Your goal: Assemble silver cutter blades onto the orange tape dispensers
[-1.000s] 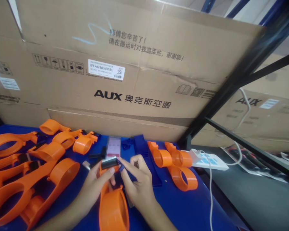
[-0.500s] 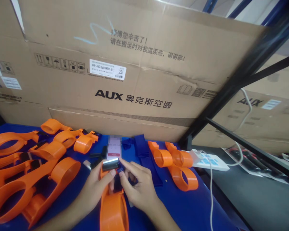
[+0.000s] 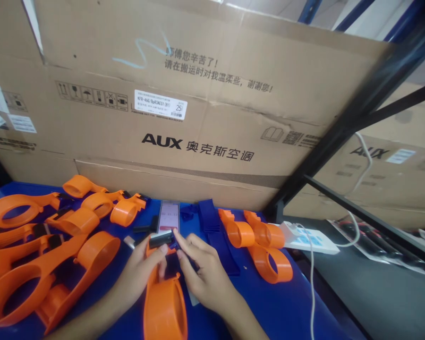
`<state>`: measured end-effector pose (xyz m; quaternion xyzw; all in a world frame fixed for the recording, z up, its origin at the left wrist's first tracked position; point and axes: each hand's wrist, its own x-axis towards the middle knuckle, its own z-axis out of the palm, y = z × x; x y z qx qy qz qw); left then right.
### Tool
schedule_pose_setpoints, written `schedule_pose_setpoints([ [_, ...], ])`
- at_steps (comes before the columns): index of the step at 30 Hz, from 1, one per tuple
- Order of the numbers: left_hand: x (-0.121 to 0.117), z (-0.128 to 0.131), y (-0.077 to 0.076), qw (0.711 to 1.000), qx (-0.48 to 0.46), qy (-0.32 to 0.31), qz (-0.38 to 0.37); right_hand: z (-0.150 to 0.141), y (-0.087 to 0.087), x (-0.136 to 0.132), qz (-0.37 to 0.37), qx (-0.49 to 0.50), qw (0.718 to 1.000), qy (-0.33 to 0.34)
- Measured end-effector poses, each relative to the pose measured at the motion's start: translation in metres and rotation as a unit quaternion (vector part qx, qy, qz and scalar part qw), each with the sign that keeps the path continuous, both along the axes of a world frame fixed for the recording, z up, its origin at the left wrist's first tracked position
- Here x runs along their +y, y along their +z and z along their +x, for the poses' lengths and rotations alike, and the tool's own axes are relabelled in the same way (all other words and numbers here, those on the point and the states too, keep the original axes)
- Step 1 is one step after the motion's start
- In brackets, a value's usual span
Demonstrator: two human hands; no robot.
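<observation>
Head view: The orange plastic ring-ended tool point(image 3: 165, 309) is located at the near centre of the blue work surface point(image 3: 255, 311), ring toward the wearer. The left hand point(image 3: 143, 264) grips its far end, thumb beside the black bar-shaped part point(image 3: 160, 240). The right hand point(image 3: 203, 276) pinches a small dark-blue piece point(image 3: 174, 245) between thumb and index finger at the bar's right end. A lit rectangular phone point(image 3: 170, 216) lies just beyond. Three orange plastic ring-shaped parts point(image 3: 281, 264) lie to the right.

left fingers point(image 3: 157, 258): hold orange dispenser point(image 3: 163, 307) | right fingers point(image 3: 184, 242): pinch blue piece point(image 3: 174, 244) | phone point(image 3: 170, 217): beyond dispenser
</observation>
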<state>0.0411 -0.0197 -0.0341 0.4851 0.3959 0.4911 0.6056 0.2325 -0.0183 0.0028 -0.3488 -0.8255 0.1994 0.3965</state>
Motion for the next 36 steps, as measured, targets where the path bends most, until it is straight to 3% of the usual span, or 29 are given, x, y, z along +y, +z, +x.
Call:
schedule_pose_setpoints([
  [6,0.002,-0.001,0.001,1.0,0.008,0.017,-0.002,0.001,-0.006,0.003,0.002,-0.046,0.999,0.003],
  [14,0.006,-0.004,0.005,0.999,0.044,0.017,0.01,-0.008,-0.027,0.002,0.057,-0.037,0.995,-0.07],
  [26,0.006,-0.002,0.005,0.999,-0.019,0.001,-0.035,-0.016,-0.024,-0.01,0.087,0.004,0.992,-0.096],
  [31,0.003,-0.002,0.011,0.999,-0.029,-0.004,-0.017,-0.021,-0.013,-0.013,0.027,0.075,0.993,-0.088],
  [36,-0.001,-0.003,0.016,0.997,-0.049,-0.049,-0.029,-0.014,-0.005,-0.008,-0.095,0.175,0.976,-0.089],
])
